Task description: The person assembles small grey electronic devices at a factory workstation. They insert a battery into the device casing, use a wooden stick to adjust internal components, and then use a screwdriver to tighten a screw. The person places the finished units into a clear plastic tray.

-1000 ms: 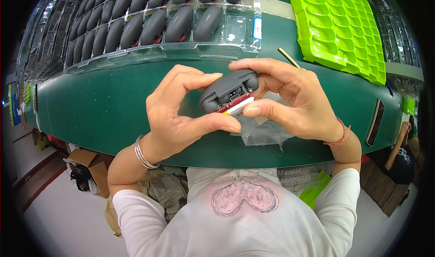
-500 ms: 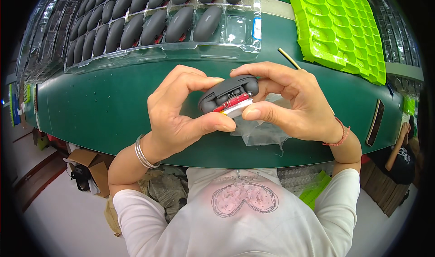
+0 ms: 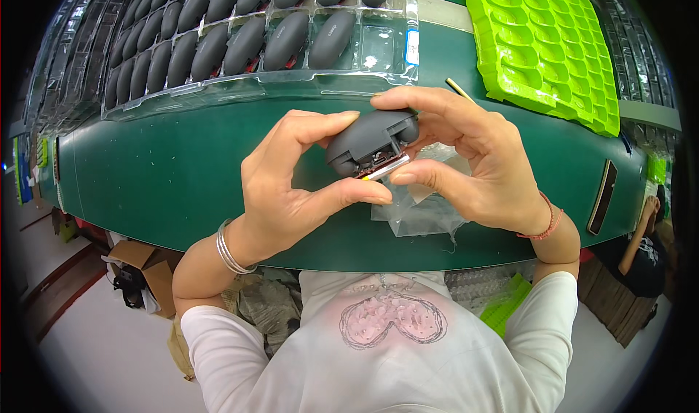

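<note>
A dark grey rounded plastic case (image 3: 369, 140), like an earbud charging case, is held up above the green table by both hands. A red circuit board edge and a flat white block (image 3: 386, 167) show at its open lower side. My left hand (image 3: 295, 169) grips the left end, index finger on top and thumb at the lower edge. The right end is held by my right hand (image 3: 473, 154), fingers over the top and thumb against the white block. Crumpled clear plastic film (image 3: 415, 216) lies on the table beneath the right hand.
A clear plastic tray (image 3: 291, 85) with several similar dark cases (image 3: 333, 38) stands at the back left. A bright green moulded tray (image 3: 542, 49) sits at the back right. A thin stick (image 3: 457, 88) and a phone-like slab (image 3: 602, 197) are on the green table (image 3: 145, 172). Another person (image 3: 641, 253) is far right.
The case has rolled in my fingers, so more of its smooth top shows and less of the red board. Both hands stay in nearly the same place.
</note>
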`<state>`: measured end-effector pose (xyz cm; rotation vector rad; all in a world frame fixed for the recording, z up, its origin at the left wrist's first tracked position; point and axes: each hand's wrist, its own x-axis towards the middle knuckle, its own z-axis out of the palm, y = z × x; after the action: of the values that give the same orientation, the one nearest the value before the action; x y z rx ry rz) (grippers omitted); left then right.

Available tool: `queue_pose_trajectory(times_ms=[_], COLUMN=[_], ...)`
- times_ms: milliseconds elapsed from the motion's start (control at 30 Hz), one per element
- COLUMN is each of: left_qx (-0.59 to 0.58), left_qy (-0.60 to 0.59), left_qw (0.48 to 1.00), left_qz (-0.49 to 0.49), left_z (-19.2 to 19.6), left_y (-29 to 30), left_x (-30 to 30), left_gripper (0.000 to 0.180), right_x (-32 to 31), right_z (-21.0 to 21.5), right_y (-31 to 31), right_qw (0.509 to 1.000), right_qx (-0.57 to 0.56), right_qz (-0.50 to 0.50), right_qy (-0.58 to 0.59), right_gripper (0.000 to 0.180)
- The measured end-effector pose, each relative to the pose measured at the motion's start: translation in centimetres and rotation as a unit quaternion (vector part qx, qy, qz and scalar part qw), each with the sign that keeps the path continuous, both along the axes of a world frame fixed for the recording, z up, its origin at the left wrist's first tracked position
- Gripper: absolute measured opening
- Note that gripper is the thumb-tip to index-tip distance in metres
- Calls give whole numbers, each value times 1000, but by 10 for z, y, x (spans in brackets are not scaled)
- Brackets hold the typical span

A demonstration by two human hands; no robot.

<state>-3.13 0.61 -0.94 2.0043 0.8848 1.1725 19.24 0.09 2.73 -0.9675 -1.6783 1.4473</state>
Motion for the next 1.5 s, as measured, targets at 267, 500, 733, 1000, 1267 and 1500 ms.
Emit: queue_pose_trajectory(times_ms=[267, 500, 733, 1000, 1267, 1500], left_qx=[9, 86, 142, 202, 176, 69], left_qy=[23, 58, 80, 198, 357, 219], left_qw=[1000, 995, 987, 952, 893, 958], left_qz=[6, 8, 12, 120, 211, 171], left_z=[-2, -2, 0, 22, 16, 23], left_y=[-1, 2, 6, 32, 79, 81], left_x=[-1, 0, 0, -5, 20, 6], left_gripper=[61, 60, 55, 31, 29, 29], right_x=[1, -1, 2, 14, 21, 27], right_z=[-5, -5, 1, 12, -12, -15], right_y=[2, 2, 6, 19, 54, 72], right_qw=[997, 997, 991, 981, 948, 965], right_qx=[69, 73, 111, 109, 222, 204], right_qz=[4, -1, 0, -95, -179, -87], right_qy=[-25, -41, -70, -128, -144, -142], right_gripper=[50, 46, 38, 36, 30, 31])
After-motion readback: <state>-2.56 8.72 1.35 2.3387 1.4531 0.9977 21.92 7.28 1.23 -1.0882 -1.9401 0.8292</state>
